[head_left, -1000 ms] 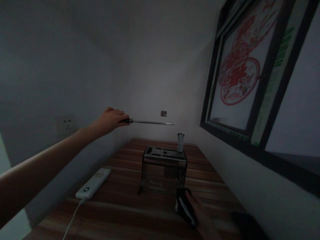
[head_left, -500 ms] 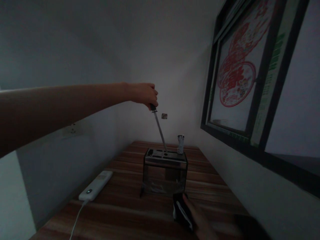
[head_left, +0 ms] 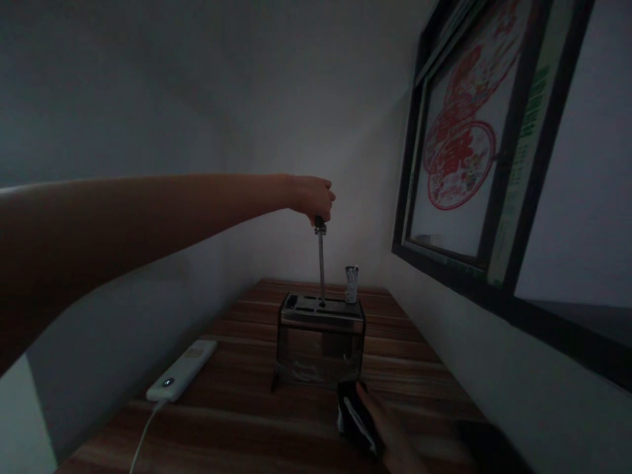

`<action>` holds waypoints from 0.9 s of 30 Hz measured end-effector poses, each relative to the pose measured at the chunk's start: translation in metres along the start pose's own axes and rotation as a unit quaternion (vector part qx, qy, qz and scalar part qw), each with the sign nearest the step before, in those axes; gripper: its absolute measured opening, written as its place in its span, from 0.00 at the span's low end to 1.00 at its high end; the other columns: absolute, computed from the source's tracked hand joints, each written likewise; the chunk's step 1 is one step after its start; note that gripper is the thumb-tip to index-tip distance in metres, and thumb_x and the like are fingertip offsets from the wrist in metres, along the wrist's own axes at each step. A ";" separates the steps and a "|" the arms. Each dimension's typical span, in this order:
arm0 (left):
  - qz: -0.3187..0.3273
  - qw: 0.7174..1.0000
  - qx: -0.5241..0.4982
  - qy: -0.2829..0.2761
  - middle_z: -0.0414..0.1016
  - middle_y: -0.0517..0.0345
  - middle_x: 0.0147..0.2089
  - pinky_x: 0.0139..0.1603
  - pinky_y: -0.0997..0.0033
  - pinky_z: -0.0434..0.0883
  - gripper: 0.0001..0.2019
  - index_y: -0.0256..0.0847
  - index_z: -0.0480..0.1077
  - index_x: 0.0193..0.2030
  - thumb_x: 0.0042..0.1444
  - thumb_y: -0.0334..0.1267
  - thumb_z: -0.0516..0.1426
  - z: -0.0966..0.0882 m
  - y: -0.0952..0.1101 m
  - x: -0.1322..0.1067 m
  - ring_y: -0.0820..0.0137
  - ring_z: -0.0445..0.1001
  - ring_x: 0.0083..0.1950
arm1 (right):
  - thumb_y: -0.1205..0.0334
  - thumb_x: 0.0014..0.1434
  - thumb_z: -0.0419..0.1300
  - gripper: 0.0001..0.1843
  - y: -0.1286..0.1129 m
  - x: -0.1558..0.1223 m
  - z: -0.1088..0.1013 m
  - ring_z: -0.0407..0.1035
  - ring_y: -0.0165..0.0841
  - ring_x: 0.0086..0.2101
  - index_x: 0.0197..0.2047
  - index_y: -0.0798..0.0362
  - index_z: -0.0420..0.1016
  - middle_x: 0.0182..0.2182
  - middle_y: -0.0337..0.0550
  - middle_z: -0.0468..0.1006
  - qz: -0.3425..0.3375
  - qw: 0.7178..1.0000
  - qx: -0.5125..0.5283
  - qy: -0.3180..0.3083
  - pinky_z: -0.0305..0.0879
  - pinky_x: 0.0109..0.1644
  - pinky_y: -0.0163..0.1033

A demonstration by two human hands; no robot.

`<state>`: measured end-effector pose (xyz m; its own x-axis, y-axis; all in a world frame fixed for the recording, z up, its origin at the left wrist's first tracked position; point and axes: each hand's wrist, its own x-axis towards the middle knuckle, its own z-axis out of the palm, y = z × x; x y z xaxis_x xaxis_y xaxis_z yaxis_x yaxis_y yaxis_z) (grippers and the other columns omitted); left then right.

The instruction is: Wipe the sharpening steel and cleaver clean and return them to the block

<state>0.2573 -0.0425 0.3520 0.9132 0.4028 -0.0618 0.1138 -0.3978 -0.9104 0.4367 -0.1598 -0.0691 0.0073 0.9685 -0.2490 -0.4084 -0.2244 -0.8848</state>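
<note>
My left hand [head_left: 316, 197] reaches across from the left, fingers wrapped round the dark handle of a sharpening steel [head_left: 321, 263]. The rod hangs almost upright, its tip at the round hole in the top of a knife block [head_left: 320, 349]. That block has a slotted metallic top and a see-through front. A shiny upright piece [head_left: 351, 284], perhaps wrapped in plastic, stands at the top's right end. Low in front of the block, my right hand [head_left: 388, 428] is closed on a black item with a white streak [head_left: 356, 418]; its kind is unclear in the dim light.
The block stands on a wood-grain table [head_left: 241, 421]. A white power strip [head_left: 182, 370] with a cord lies to the left. Walls close in at the back and sides, with a dark-framed window [head_left: 402, 197] on the right. A dark object [head_left: 488, 447] lies at the lower right.
My left hand has moved right and slightly down. The sharpening steel has swung from slanted to nearly upright, its tip now at the round hole. My right hand has stayed almost in place.
</note>
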 end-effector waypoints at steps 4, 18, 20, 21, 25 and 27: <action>0.000 1.000 -0.020 0.016 0.76 0.61 0.30 0.50 0.67 0.56 0.04 0.46 0.71 0.26 0.48 0.36 0.63 0.004 -0.002 0.000 0.65 0.68 0.46 | 0.39 0.35 0.70 0.33 0.000 0.000 -0.001 0.76 0.41 0.35 0.38 0.56 0.79 0.32 0.47 0.82 0.008 1.000 -0.009 0.015 0.69 0.43 0.42; 0.017 1.000 -0.025 0.000 0.75 0.60 0.29 0.49 0.64 0.56 0.07 0.47 0.69 0.25 0.47 0.35 0.63 -0.005 0.009 -0.001 0.62 0.67 0.44 | 0.40 0.37 0.70 0.32 0.003 0.005 -0.004 0.76 0.42 0.38 0.38 0.56 0.79 0.34 0.48 0.82 -0.005 0.999 -0.025 0.020 0.68 0.43 0.42; 0.015 1.000 -0.020 -0.008 0.75 0.60 0.29 0.48 0.64 0.57 0.07 0.47 0.69 0.24 0.47 0.35 0.63 -0.005 0.012 0.001 0.62 0.67 0.45 | 0.39 0.35 0.70 0.32 0.002 0.003 -0.003 0.76 0.42 0.37 0.37 0.57 0.80 0.33 0.47 0.82 -0.009 0.999 -0.028 0.024 0.68 0.42 0.42; 0.015 1.000 -0.018 -0.009 0.75 0.60 0.29 0.48 0.64 0.57 0.07 0.47 0.69 0.24 0.47 0.35 0.63 -0.005 0.013 0.002 0.62 0.67 0.45 | 0.39 0.35 0.70 0.33 0.000 0.002 -0.003 0.76 0.42 0.36 0.37 0.56 0.80 0.32 0.47 0.82 -0.009 0.999 -0.027 0.025 0.68 0.42 0.42; 0.014 1.000 -0.014 0.008 0.75 0.60 0.29 0.48 0.64 0.57 0.07 0.47 0.69 0.23 0.45 0.34 0.63 -0.005 0.015 0.005 0.62 0.67 0.45 | 0.39 0.33 0.71 0.34 -0.004 -0.003 0.001 0.76 0.42 0.37 0.38 0.56 0.80 0.33 0.47 0.82 0.005 1.000 -0.011 0.022 0.68 0.42 0.41; 0.016 1.000 0.000 0.005 0.76 0.59 0.29 0.47 0.65 0.57 0.07 0.46 0.69 0.24 0.46 0.35 0.63 -0.005 0.016 0.006 0.62 0.68 0.44 | 0.39 0.32 0.71 0.34 -0.005 -0.004 0.002 0.76 0.42 0.36 0.37 0.56 0.80 0.33 0.47 0.82 0.011 1.000 -0.010 0.025 0.69 0.41 0.41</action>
<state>0.2667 -0.0507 0.3397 0.9200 0.3820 -0.0878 0.0842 -0.4113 -0.9076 0.4369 -0.1626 -0.0629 0.0434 0.9567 -0.2879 -0.3911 -0.2489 -0.8860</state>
